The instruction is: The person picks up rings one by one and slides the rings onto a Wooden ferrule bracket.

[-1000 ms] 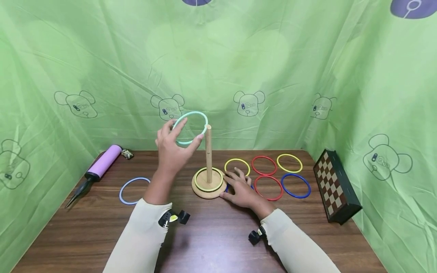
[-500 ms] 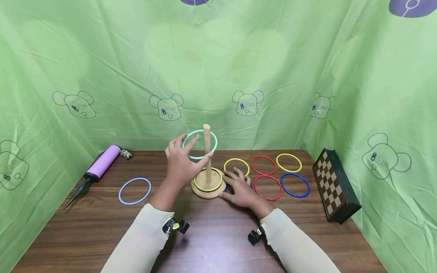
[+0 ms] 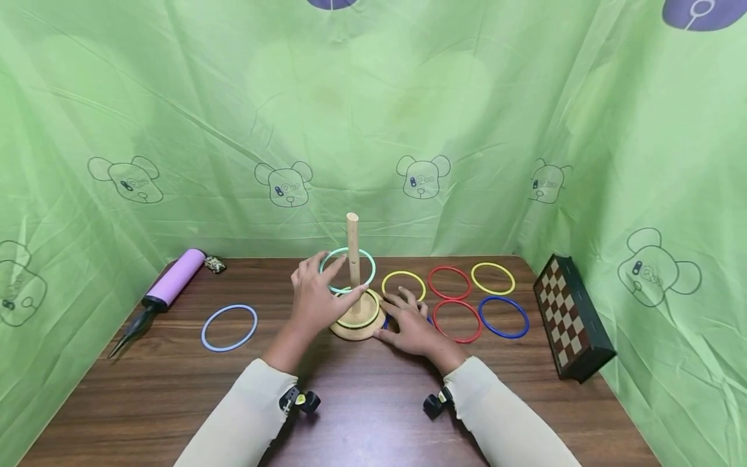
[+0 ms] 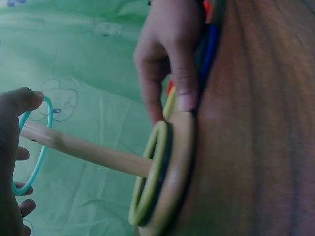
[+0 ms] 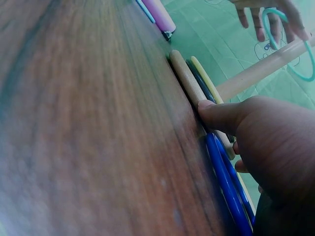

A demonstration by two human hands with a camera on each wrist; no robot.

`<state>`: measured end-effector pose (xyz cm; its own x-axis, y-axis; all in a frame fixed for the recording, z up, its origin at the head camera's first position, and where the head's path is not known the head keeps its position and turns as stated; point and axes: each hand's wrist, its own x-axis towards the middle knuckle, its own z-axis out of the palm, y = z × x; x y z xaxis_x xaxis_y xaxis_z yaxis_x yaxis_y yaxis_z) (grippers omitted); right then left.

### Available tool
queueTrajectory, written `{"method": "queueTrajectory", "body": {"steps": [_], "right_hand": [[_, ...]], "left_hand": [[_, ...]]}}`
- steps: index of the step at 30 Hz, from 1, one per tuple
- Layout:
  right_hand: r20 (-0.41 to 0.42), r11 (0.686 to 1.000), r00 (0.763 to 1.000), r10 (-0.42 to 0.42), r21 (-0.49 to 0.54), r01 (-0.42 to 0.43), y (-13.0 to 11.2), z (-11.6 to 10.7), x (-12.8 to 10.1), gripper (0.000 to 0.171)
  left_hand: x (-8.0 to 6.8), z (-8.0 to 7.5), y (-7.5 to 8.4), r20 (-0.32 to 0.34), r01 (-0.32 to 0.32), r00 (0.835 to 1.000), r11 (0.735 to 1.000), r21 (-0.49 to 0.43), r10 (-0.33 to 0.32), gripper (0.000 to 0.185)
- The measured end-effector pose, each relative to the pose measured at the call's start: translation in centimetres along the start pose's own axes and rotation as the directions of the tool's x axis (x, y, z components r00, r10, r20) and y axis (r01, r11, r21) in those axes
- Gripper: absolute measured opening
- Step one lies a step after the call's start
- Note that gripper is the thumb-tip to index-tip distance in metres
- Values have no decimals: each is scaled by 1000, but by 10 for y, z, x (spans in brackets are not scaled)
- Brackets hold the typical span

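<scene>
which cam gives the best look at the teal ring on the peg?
Head view: the whole teal ring shows around the peg, held by the left hand above the base. Left wrist view shows it edge-on, partly behind fingers. Right wrist view catches only a cropped arc at the top corner.

Thin mint-green ring [image 3: 348, 270] level around upright wooden peg [image 3: 353, 250], midway down.

**Layout around the peg stand**

Peg stand [image 3: 356, 321] at table [image 3: 175, 395] centre; one ring on its base, another ring [image 3: 347, 270] round the post mid-height, held by left hand [image 3: 318, 298]. Right hand [image 3: 411, 324] flat just right of the base, over a ring. Five rings right of that; chessboard [image 3: 574, 318] at far right. Lone ring [image 3: 229, 327] left; pump [image 3: 166, 288] far left, behind it.
</scene>
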<state>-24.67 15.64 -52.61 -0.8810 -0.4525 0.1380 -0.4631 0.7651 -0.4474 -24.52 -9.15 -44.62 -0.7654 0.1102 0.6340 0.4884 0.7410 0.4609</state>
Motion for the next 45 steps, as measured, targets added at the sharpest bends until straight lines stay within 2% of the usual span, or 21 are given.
{"method": "queueTrajectory", "body": {"steps": [7, 12, 17, 27, 33, 45], "right_hand": [[-1, 1000, 1000, -1, 0, 1, -1, -2, 1, 77], [5, 1000, 1000, 3, 2, -3, -1, -2, 0, 76], [2, 1000, 1000, 1, -3, -1, -1, -2, -1, 76], [-1, 1000, 1000, 6, -7, -6, -1, -1, -1, 78], [-16, 1000, 1000, 13, 28, -13, -1, 0, 1, 84], [-12, 998, 999, -35, 49, 36, -1, -1, 1, 88]], "left_hand": [[-11, 11, -9, 68, 44, 997, 999, 7, -45, 76], [-21, 22, -15, 138, 62, 988, 998, 26, -65, 77], [-29, 32, -21, 181, 79, 979, 995, 64, -89, 78], [-37, 39, -26, 281, 166, 942, 983, 78, -182, 87], [-41, 44, -30, 307, 178, 931, 980, 87, -196, 89], [-44, 47, -33, 341, 203, 915, 976, 77, -217, 94]]}}
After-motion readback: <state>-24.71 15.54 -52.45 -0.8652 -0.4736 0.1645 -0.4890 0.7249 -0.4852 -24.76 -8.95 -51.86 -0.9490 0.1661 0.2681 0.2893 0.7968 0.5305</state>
